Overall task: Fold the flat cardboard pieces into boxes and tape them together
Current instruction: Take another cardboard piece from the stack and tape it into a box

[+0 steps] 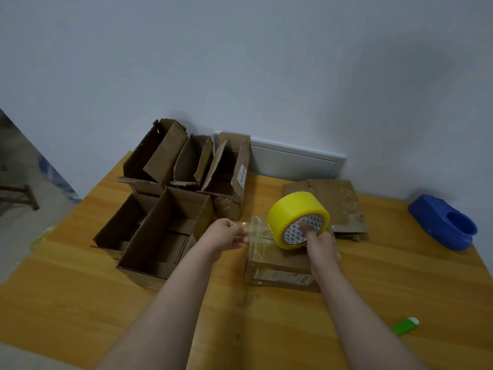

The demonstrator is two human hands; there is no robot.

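A closed cardboard box (277, 265) sits on a wooden table (266, 329), directly under and between both hands. The right hand (318, 240) grips a yellow tape roll (293, 209), fingers hooked in its core, over the box top. The left hand (226, 235), just past the box's left edge, pinches the clear tape strip (256, 229). The strip runs left to right across the lid.

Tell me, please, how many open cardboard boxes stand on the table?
5: back-left box, back-middle box, back-right box near the wall; front-left box and front-right box before them. Others may hide behind.
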